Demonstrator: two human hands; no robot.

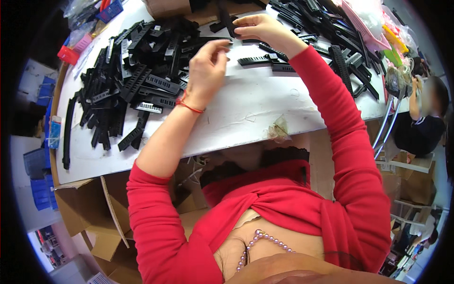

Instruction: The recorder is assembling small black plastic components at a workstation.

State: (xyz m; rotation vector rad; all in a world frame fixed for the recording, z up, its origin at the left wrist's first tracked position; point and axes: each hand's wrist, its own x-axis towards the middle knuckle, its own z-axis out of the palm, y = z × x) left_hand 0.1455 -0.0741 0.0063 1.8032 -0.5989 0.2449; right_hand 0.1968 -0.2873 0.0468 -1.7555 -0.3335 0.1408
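My left hand (206, 71), a red cord at its wrist, is over the white table at the right side of a big heap of black slotted plastic strips (137, 78). Its fingers are loosely bent, slightly blurred, with a gap to the thumb and nothing visible between them. Further off and to the right, my right hand (267, 32) has its fingertips closed at a dark plastic strip (226, 19) that points away from me. A short slotted strip (254, 60) lies on the table below my right hand, among other loose ones.
More black strips (340, 66) are piled at the right, beside a pink basket (362, 23). A cardboard box (168, 9) stands at the far edge. Below the table's left front are open cartons (90, 203). Another person (423, 118) sits at the right.
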